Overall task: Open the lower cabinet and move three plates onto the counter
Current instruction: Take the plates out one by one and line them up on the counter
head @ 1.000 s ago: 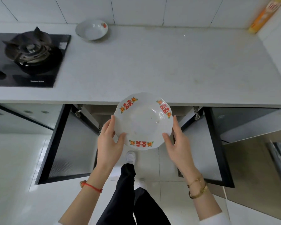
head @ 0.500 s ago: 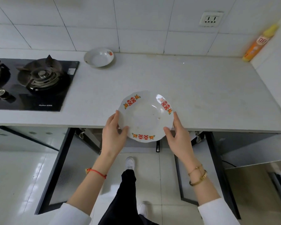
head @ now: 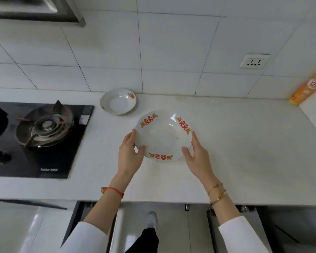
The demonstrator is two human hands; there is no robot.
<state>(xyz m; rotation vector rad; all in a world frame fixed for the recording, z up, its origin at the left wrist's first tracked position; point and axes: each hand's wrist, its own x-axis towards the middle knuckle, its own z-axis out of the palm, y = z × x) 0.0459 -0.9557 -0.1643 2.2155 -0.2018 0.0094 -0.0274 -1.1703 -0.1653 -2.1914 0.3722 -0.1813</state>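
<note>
A white scalloped plate (head: 162, 136) with red and orange rim motifs is over the middle of the white counter (head: 244, 152), held by both hands. My left hand (head: 129, 154) grips its left rim and my right hand (head: 196, 156) grips its right rim. Whether the plate touches the counter I cannot tell. A second white plate (head: 118, 104) with a small orange motif rests on the counter near the wall, just behind and left of the held one. The lower cabinet doors (head: 213, 232) stand open below the counter edge.
A black gas hob (head: 44, 136) with a burner fills the counter's left part. An orange and yellow bottle (head: 306, 90) leans at the far right corner. A wall socket (head: 254, 61) sits above the counter. My leg and shoe show on the floor below.
Both hands have carried the decorated plate up from in front of the open cabinet and forward over the counter. The view has tilted up toward the wall.
</note>
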